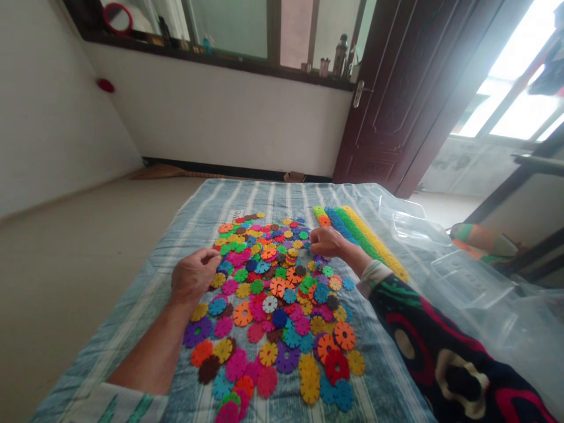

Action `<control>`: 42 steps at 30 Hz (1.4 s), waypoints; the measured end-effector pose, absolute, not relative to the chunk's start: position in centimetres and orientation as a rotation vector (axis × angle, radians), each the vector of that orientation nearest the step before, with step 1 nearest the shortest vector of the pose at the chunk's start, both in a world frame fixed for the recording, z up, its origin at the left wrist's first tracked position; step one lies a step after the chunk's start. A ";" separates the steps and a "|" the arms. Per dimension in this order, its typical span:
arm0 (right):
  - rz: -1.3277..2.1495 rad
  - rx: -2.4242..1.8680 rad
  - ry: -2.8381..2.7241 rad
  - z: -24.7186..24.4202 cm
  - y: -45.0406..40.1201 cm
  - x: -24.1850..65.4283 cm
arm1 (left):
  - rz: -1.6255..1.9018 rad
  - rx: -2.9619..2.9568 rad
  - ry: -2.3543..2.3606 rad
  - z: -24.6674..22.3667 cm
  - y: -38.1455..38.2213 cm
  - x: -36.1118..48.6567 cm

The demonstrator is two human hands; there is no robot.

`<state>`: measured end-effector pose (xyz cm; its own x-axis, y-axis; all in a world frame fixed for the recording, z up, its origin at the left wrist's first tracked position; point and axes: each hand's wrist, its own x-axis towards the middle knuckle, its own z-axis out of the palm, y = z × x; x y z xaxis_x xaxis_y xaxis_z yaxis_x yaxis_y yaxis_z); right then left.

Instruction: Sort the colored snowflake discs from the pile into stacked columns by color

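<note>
Notched discs [279, 318] in many colours lie loose and overlapping on the striped cloth [176, 235], between the hands. The left hand [196, 275] pinches at the near-left edge, the right hand [326, 239] curls at the far-right edge; whether either grips 1, I cannot tell. Lifting 1 alone calls for a fine pinch. Beyond the right hand lie 4 rows [374, 242], each mostly 1 colour; clear containers [418, 226] sit farther right, contents unclear.

- Notched discs [288, 356] before me: matt, smooth-faced plastic.
- Striped sheet [171, 258] under them: creased, soft cloth.
- Empty boxes [473, 279] at right: clear, glossy plastic.
- Door [396, 76], far right: dark, wood-look, faintly shiny.
- Its handle [359, 94]: shiny metal.
- My sleeve [453, 358] at right: patterned cloth.
</note>
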<state>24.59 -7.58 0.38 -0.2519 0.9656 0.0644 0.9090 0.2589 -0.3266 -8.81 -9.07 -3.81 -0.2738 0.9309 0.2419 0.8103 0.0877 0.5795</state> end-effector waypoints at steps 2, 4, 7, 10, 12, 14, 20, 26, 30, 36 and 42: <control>0.356 -1.699 -2.263 0.4 -7.9 24.3 | 0.964 1.764 2.168 -3.8 -9.1 -8.8; 0.394 -1.645 -2.242 0.5 -8.3 23.9 | 0.970 1.757 2.170 -3.7 -9.1 -8.7; 0.428 -1.596 -2.195 0.6 -8.6 23.9 | 0.967 1.743 2.175 -3.6 -9.1 -8.7; 0.389 -1.603 -2.152 1.1 -8.6 25.6 | 0.980 1.748 2.160 -3.7 -9.2 -8.7; 0.348 -1.627 -2.153 1.6 -8.7 27.6 | 0.991 1.749 2.158 -3.8 -9.2 -8.7; 0.306 -1.667 -2.175 2.0 -8.9 29.9 | 0.990 1.744 2.161 -3.8 -9.1 -8.7; 0.165 -1.811 -2.255 2.2 -10.5 35.0 | 0.977 1.729 2.190 -3.5 -9.1 -8.6; 0.033 -1.951 -2.377 1.0 -11.0 35.6 | 0.972 1.736 2.177 -3.4 -9.2 -8.6; -0.004 -1.988 -2.388 0.8 -11.2 35.3 | 0.985 1.734 2.161 -3.4 -9.2 -8.7; -0.085 -1.963 -2.420 0.7 -12.3 34.8 | 0.996 1.745 2.143 -3.6 -9.2 -8.7; -0.199 -1.758 -2.615 -0.1 -13.0 34.6 | 1.000 1.752 2.154 -4.1 -8.9 -9.0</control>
<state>34.61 -13.03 -0.12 -0.3797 0.9233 0.0568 0.9213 0.3719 0.1135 -8.96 -8.95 -4.07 -0.2831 0.9231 0.2603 0.7946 0.0737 0.6027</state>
